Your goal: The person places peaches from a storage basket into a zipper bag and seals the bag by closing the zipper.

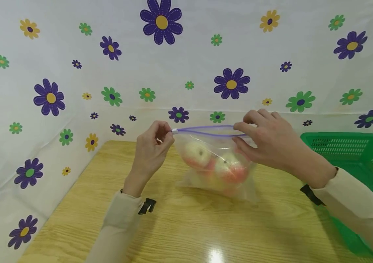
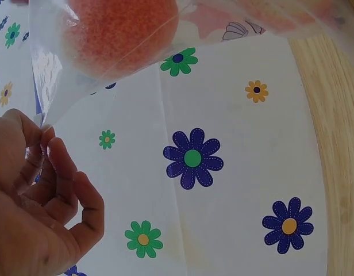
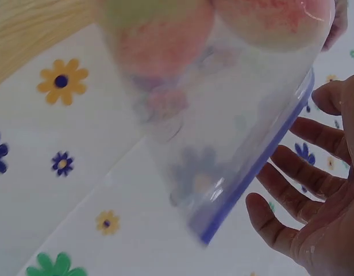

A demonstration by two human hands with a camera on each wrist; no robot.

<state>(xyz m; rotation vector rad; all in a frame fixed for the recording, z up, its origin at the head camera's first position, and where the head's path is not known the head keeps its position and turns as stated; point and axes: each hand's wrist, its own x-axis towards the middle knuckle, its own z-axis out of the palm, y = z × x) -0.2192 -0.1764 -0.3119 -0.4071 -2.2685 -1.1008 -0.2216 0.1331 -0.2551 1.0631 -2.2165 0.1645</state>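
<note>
A clear zip bag (image 1: 217,146) with a purple zip strip (image 1: 206,127) stands on the table. Inside are several round red-and-yellow fruits (image 1: 197,154) that look like apples. At the strip's left end sits a white slider (image 1: 174,130). My left hand (image 1: 152,146) pinches the bag's corner there between thumb and fingers; the left wrist view shows the hand (image 2: 45,195) at that corner, below a fruit (image 2: 122,37). My right hand (image 1: 268,138) is at the strip's right end, its fingers spread. In the right wrist view, these fingers (image 3: 312,172) lie alongside the purple edge, not curled round it.
To the right stands a green plastic basket (image 1: 341,140) with slotted walls, partly behind the right forearm. A wood-grain table (image 1: 186,230) lies below the hands. Behind and to the left hangs a white flower-printed sheet (image 1: 186,62).
</note>
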